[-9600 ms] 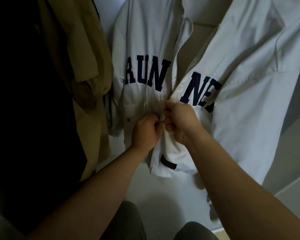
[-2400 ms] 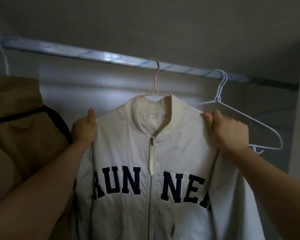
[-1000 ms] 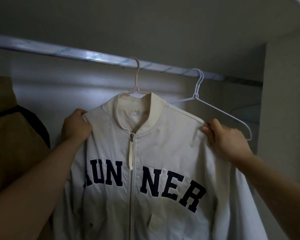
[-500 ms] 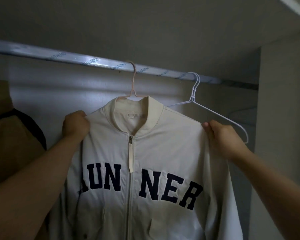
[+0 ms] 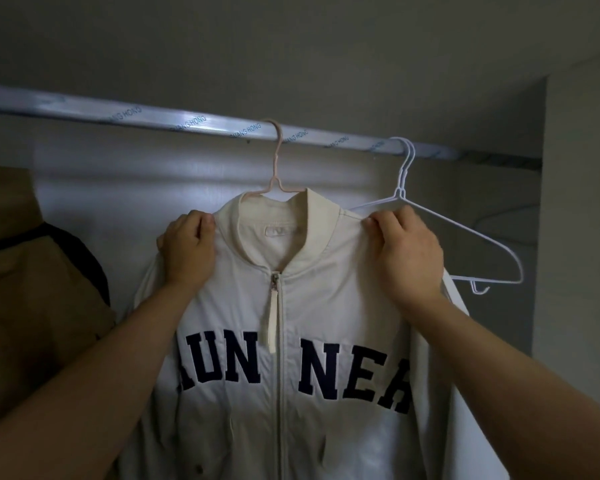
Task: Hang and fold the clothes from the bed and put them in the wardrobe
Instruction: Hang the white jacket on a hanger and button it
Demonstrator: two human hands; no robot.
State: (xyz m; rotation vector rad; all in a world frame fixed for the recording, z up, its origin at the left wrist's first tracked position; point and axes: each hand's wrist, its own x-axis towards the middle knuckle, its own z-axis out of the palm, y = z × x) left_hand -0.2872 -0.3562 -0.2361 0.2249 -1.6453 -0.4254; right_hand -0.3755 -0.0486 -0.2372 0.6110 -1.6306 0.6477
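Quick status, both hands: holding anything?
Left hand: closed, gripping one shoulder of the cream zip-up fabric jacket with dark lettering.
Right hand: closed, pinching that jacket's other shoulder.

Both hands moved inward on the jacket (image 5: 326, 306) shoulders — left hand (image 5: 187, 247), right hand (image 5: 407, 251) now beside the collar. Zip closed since earlier.

Both arms are showing bare. The left forearm (image 5: 94, 382) is running uncovered below and left of the jacket (image 5: 326, 306), and the right forearm (image 5: 520, 386) is running uncovered below and right of it. The left hand (image 5: 187, 251) and right hand (image 5: 407, 261) are likewise showing bare, backs facing the camera.
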